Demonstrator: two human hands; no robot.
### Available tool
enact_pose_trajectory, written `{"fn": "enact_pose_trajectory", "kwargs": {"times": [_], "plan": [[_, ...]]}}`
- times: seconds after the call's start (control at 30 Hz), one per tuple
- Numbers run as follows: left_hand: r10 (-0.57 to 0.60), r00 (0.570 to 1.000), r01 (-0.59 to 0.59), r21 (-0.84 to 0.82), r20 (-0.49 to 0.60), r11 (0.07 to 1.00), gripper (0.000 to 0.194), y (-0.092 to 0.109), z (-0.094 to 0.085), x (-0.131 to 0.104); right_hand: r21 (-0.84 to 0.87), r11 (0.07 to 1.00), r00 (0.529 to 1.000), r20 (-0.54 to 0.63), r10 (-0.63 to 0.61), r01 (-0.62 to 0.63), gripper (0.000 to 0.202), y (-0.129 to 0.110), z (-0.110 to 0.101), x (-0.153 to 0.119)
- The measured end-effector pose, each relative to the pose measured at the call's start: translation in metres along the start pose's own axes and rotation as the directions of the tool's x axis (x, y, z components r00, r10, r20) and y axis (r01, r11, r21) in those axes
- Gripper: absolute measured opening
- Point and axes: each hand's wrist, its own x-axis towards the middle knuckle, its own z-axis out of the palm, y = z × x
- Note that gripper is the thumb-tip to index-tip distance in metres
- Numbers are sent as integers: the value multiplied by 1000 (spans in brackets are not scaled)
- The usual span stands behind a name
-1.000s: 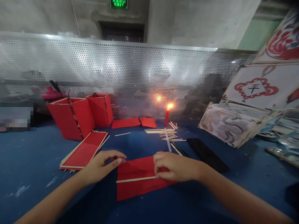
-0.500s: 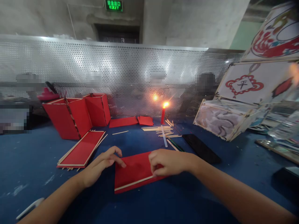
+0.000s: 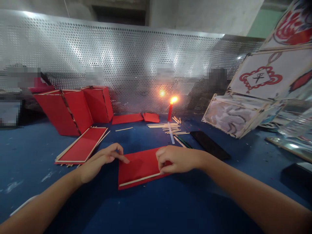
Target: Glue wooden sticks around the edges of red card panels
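A red sheet (image 3: 141, 164) lies on the blue table, with a thin pale stick (image 3: 140, 179) along its near edge. My left hand (image 3: 99, 161) rests at the sheet's left side, its fingers apart, a fingertip touching the red surface. Over the right part of the sheet, my right hand (image 3: 175, 160) has its fingers curled and pinched at the right end of the stick. That hand hides the stick's far end. To the left lies a red panel (image 3: 85, 146) framed with pale sticks.
A lit red candle (image 3: 170, 112) stands behind the sheet, near loose sticks (image 3: 163, 125) and a black flat object (image 3: 209, 144). Red boxes (image 3: 75, 112) stand back left; a painted paper lantern (image 3: 231, 115) is at right. A perforated metal screen (image 3: 136, 65) runs behind.
The view has tilted down, so everything sits higher in the picture. Both hands keep nearly the same places on the red sheet.
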Motion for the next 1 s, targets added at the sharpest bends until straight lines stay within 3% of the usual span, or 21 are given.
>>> {"fn": "enact_pose_trajectory", "kwargs": {"times": [1.0], "plan": [[-2,1000,4,-106,19,994,15,4,2,5,1,999,998,27,54,-54,11,-14,-2,-1]]}}
